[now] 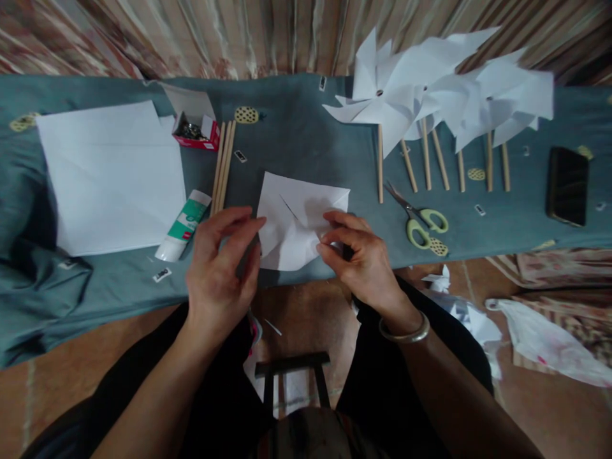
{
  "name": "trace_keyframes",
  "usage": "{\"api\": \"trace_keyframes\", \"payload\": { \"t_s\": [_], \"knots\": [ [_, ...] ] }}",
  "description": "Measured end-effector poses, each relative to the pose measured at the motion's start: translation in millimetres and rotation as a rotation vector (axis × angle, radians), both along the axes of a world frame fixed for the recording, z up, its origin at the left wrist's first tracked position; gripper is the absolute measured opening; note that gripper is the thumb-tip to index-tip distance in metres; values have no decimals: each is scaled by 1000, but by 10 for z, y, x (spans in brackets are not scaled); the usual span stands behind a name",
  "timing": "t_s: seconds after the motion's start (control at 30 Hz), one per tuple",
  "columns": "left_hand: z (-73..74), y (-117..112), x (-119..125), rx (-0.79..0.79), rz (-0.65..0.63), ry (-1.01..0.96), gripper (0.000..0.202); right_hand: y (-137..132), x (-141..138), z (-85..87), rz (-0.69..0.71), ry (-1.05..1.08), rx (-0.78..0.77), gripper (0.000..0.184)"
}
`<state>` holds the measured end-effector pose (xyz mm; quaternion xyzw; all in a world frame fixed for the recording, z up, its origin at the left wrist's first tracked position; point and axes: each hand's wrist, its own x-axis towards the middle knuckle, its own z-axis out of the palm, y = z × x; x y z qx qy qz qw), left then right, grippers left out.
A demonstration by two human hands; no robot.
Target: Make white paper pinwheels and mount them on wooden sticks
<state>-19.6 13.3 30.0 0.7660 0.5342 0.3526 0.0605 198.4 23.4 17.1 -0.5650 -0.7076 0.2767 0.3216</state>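
A white paper square (pixel 296 220) with diagonal cuts lies on the teal cloth (pixel 306 140) near its front edge. My left hand (pixel 222 268) hovers at the paper's left edge, fingers curled and apart, thumb and forefinger close to the edge with nothing held that I can see. My right hand (pixel 356 252) pinches the paper's right corner, folding it inward. A metal bangle (pixel 405 331) sits on my right wrist.
A stack of white sheets (pixel 109 172), a glue tube (pixel 184 226), wooden sticks (pixel 224 162) and a small red box of pins (pixel 196 131) lie to the left. Green-handled scissors (pixel 421 223), several finished paper pinwheels (pixel 430 95) and a phone (pixel 567 185) lie to the right. Paper scraps (pixel 478 319) litter the floor.
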Motion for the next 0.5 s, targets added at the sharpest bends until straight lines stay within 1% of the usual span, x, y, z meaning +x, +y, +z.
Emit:
{"api": "trace_keyframes", "payload": {
  "t_s": [0.07, 0.13, 0.2, 0.27, 0.33, 0.43, 0.5],
  "knots": [
    [-30, 21, -18, -42, 7, -65, 48, 11, -8, 2, -4, -16, 8, 4],
    [-55, 43, -26, -101, -7, -94, 52, 24, -22, 3, -9, -36, 13, 5],
    [-60, 55, -20, -107, -23, -78, 48, 37, -42, 7, -17, -58, 13, 6],
    [-45, 49, 7, -45, -45, -40, 42, 48, -62, 15, -25, -86, 17, 7],
    [-25, 22, 56, -2, -109, 1, 36, 55, -78, 24, -28, -117, 27, 9],
    [-23, -33, 151, -39, -247, 68, 29, 60, -95, 32, -31, -156, 43, 10],
    [-47, -57, 204, -74, -290, 109, 26, 61, -102, 31, -29, -170, 54, 10]
  ]
}}
